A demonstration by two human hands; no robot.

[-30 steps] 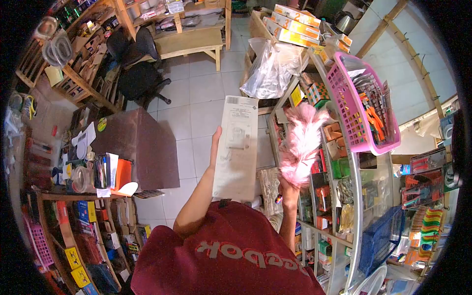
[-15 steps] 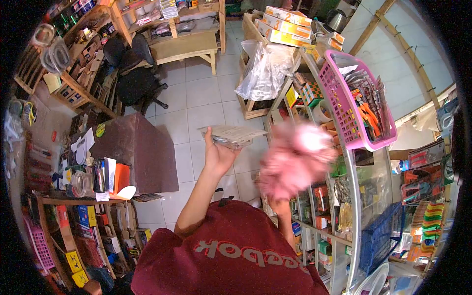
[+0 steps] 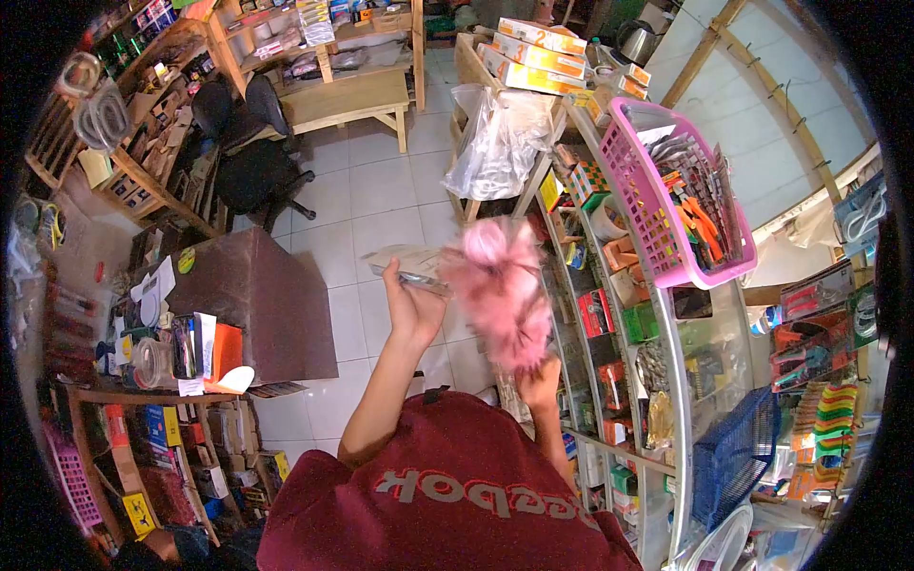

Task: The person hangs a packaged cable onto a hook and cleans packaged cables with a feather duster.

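My left hand (image 3: 416, 312) is closed on a flat packet (image 3: 407, 259) with a pale card face and what looks like clear plastic below; its contents are hard to make out. Gripped in my right hand (image 3: 540, 383) is a bunched pink cloth (image 3: 503, 305), smeared by motion. The cloth rises above the right hand and its left side overlaps the right end of the packet. From this angle I cannot tell whether the two touch.
Close on my right runs a glass display case (image 3: 678, 381) with a pink basket (image 3: 700, 276) of tools on top and a blue basket (image 3: 738, 457) beside it. A brown cabinet (image 3: 286, 314) stands on the left. Farther off are an office chair (image 3: 252, 176) and a wooden bench (image 3: 347, 100).
The pink cloth has swung left from beside the display case to the packet, with my right hand following slightly. My left hand and the packet have shifted a little left in view.
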